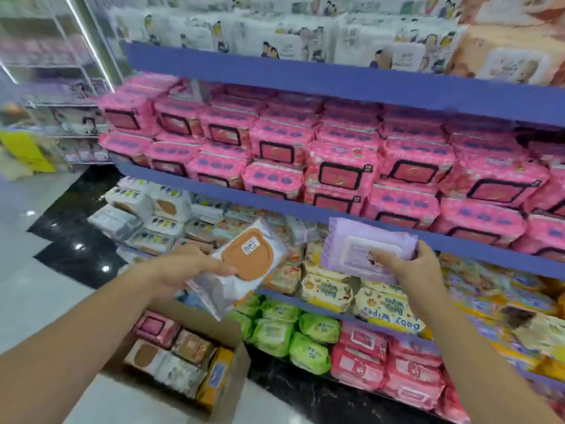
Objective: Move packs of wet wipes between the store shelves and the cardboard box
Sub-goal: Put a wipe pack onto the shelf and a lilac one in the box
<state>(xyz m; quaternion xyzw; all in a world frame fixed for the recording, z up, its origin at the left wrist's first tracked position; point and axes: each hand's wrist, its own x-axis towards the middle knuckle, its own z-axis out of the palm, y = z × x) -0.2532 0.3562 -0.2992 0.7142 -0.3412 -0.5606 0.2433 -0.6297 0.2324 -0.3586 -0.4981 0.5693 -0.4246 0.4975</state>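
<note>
Store shelves (pixel 275 207); left hand (pixel 180 267) grips one white pack (pixel 248 255), right hand (pixel 419 267) one purple pack (pixel 342 237).

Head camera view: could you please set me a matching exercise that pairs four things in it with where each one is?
Things:
1. white pack with brown lid
2. purple pack
3. green packs
4. cardboard box

Places:
A. on the floor, with packs inside
B. gripped in the left hand
C. stacked just left of the low pink packs
D. gripped in the right hand

Pairs: 1-B, 2-D, 3-C, 4-A
</note>
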